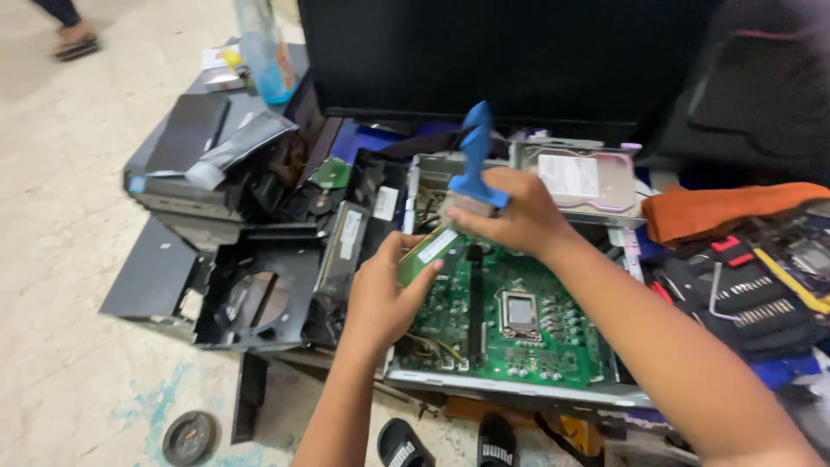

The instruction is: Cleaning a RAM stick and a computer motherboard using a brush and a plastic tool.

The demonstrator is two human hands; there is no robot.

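Head view, left hand (385,298) pinching memory stick (425,252), right hand (510,212) gripping blue brush (475,160)

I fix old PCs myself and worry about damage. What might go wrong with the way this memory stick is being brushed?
1. The left hand pinches the green memory stick by one end, so it may slip onto the motherboard.
2. The right hand works the blue brush directly above the exposed processor socket; loosened dust could settle there.
3. The hard drive rests on the case edge and looks easy to knock.
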